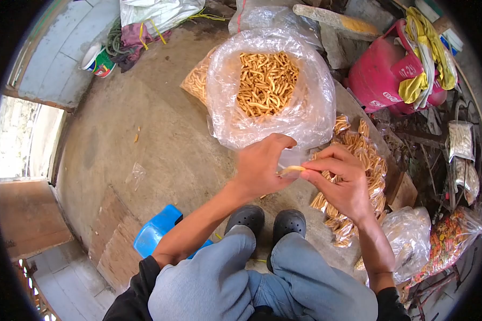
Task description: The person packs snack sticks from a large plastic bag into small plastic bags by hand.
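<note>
My left hand [262, 167] is closed around a small transparent plastic bag [291, 158], just below the large bag. A pale yellow snack stick [293, 169] lies at the small bag, its right end pinched between the thumb and fingers of my right hand [340, 179]. Beyond both hands, a large plastic bag [219, 80] stands with its mouth wide, full of golden-brown snack sticks [266, 83]. Several small packed bags of the same sticks [370, 166] are piled on the floor to the right, partly behind my right hand.
My shoes [289, 223] are on the concrete floor [160, 112]. A blue plastic stool [158, 230] is at my left. Pink drums [377, 69] with yellow cloths [422, 45] stand at the back right. A bag of colourful packets [455, 235] lies at the right. A bucket [98, 61] sits far left.
</note>
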The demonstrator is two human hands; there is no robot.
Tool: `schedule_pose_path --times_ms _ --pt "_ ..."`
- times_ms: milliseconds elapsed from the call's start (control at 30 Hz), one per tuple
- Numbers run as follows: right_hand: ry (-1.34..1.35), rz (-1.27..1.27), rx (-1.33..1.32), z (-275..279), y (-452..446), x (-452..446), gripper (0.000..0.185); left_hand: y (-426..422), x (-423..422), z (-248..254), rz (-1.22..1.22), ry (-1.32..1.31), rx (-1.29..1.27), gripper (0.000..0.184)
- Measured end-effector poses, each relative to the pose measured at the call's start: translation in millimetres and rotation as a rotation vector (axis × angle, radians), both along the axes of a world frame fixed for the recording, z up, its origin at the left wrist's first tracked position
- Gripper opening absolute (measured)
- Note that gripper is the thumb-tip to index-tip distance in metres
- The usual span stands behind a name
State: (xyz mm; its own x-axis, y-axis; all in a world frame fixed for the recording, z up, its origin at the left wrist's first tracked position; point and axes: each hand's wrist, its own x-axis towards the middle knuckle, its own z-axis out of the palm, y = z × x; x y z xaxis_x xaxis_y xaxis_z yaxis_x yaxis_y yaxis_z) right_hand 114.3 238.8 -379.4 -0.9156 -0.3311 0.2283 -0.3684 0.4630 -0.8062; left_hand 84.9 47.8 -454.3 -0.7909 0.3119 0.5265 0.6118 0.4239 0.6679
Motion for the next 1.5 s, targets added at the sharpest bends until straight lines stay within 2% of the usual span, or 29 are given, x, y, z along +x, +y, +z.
schedule_pose_path --times_ms 100,167,300,400,467,500,567,633,667,700,767,800,867,900,967,1100,1300,1400,1467,1500 --pt "-0.074 -0.055 0.056 -9 -4 2 0.021 7 1 -5 0.008 -0.015 -0.038 0.053" --pt "0.118 -0.081 0.102 -11 -7 0 0.023 8 0 -7 0.032 -0.052 -0.051 0.054" --pt "0.19 -0.026 0.121 -11 -8 -3 0.023 3 -8 -3 0.019 -0.046 -0.033 0.057" --pt "0.143 0.014 0.15 -24 -7 -7 0.02 0 -11 7 -0.073 -0.092 0.008 0.059" --pt "-0.1 -0.085 -0.016 -28 -2 -10 0.016 -4 -12 9 -0.126 -0.154 0.055 0.061" --pt "-0.1 -0.087 -0.016 -31 -2 -11 0.016 -6 -15 5 -0.099 -0.218 0.192 0.057" --pt "-0.186 -0.278 -0.187 -37 -2 -13 0.013 -9 -19 -5 -0.072 -0.28 0.33 0.054" --pt "-0.154 -0.334 -0.216 -37 -6 -12 0.012 -10 -21 -8 -0.102 -1.0 1.025 0.059" --pt "-0.126 -0.39 -0.245 -38 -8 -12 0.011 -14 -20 -8 -0.159 -1.217 1.101 0.064" --pt "-0.128 -0.389 -0.246 -43 -8 -13 0.011 -13 -19 -9 -0.157 -1.217 1.1 0.064" --pt "-0.007 -0.4 -0.258 -58 -8 -15 0.012 -8 -16 -12 -0.223 -1.444 1.136 0.052" --pt "-0.009 -0.4 -0.258 -57 -8 -15 0.012 -6 -13 -15 -0.223 -1.445 1.136 0.052" --pt "0.07 -0.301 -0.049 -56 -8 -15 0.014 -2 -9 -20 -0.197 -1.332 1.174 0.039" --pt "0.07 -0.3 -0.048 -57 -9 -14 0.014 -1 -9 -21 -0.197 -1.332 1.175 0.039" --pt "0.076 -0.269 -0.021 -61 -11 -14 0.018 -1 -9 -21 -0.171 -1.317 1.277 0.027" --pt "-0.002 -0.332 -0.089 -57 -15 -12 0.02 0 -6 -21 -0.147 -1.27 1.226 0.024" --pt "-0.019 -0.271 -0.107 -64 -15 -12 0.02 3 -3 -23 -0.124 -1.226 1.266 0.022" --pt "-0.04 -0.233 -0.095 -69 -15 -11 0.019 5 -2 -20 -0.116 -1.227 1.372 0.024" --pt "0.013 -0.269 -0.09 -71 -18 -11 0.018 12 1 -8 0.066 -1.353 1.577 0.027" --pt "0.013 -0.269 -0.09 -70 -19 -11 0.018 14 4 -11 0.066 -1.354 1.576 0.027"
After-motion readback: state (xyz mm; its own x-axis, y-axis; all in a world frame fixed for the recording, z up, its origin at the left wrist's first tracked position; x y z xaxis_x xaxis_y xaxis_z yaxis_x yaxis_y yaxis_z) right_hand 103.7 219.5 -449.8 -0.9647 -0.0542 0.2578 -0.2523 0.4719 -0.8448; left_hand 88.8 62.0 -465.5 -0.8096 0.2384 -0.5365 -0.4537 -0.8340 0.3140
